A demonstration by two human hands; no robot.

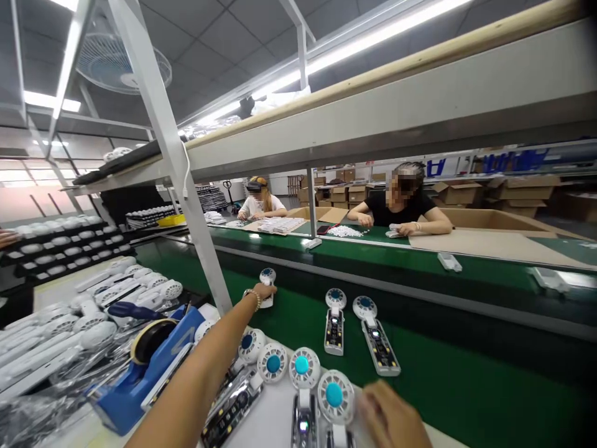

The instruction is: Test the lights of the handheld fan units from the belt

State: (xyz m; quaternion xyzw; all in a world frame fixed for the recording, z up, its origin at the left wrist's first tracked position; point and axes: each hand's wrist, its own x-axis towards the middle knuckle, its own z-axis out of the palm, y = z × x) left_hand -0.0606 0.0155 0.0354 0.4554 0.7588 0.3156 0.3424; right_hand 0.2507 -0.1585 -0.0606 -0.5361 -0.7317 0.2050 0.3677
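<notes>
Head view: left hand (265, 291) closed on white fan (267, 303) below round head (267, 274), probably sparing it, at green belt (448, 354); more fans (334, 396) crowd desk (276, 415) edge, likely for reach; right hand (394, 418) blurred beside them, can't tell grip.

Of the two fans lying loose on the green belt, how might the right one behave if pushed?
The fan looks hard, so probably rigid. Being long and flat-lying, it should slide rather than roll. Its visible circuit board suggests it may be fragile.
</notes>
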